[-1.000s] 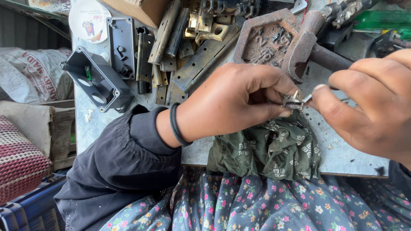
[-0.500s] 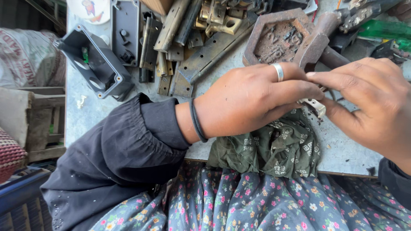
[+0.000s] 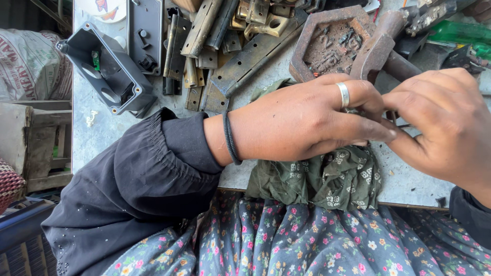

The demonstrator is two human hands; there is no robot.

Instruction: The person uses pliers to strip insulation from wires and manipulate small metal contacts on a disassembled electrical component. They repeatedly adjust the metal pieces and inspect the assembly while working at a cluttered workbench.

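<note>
Seen from the head camera, the left hand point(image 3: 307, 120), wearing a silver ring point(image 3: 343, 94) and a black wristband point(image 3: 229, 138), met the right hand point(image 3: 450, 128) fingertip to fingertip over a grey counter point(image 3: 97, 138); both were curled closed, and whatever they pinched between them was hidden. A crumpled green patterned cloth point(image 3: 327, 179) lay just under the hands. Beyond them sat a rusty hexagonal mould point(image 3: 327, 41) and a rusty hammer point(image 3: 378, 46), with metal hinges point(image 3: 215, 41) and an open grey plastic box point(image 3: 105, 69) past the left hand.

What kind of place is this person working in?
Probably a small repair or metalwork stall: the worktable holds a pile of metal hinges and brackets, a rusty hammer, and an open grey electrical box.
</note>
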